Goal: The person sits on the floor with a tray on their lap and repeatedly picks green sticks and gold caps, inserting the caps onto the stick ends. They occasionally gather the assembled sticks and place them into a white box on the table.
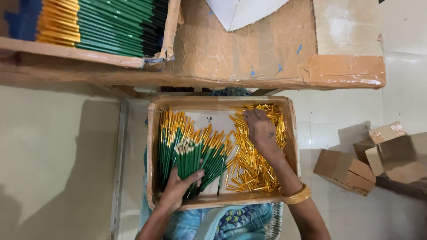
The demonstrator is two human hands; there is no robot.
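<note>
A shallow tape-wrapped cardboard tray (153,146) rests on my lap. Its left half holds green pencils (167,149), several with gold metal ends. My left hand (178,189) grips a fanned bundle of green pencils (195,160) near their lower ends, tips pointing up. The tray's right half is filled with a heap of loose gold metal caps (249,171). My right hand (261,131) lies palm down on that heap, fingers reaching into the caps at the far side. A gold bangle (297,195) circles my right wrist.
A taped cardboard work surface (275,58) spans the top, with a wooden tray of stacked green pencils (115,24) at upper left. Small brown cardboard boxes (344,171) lie on the tiled floor at right. White paper (244,11) sits at the top.
</note>
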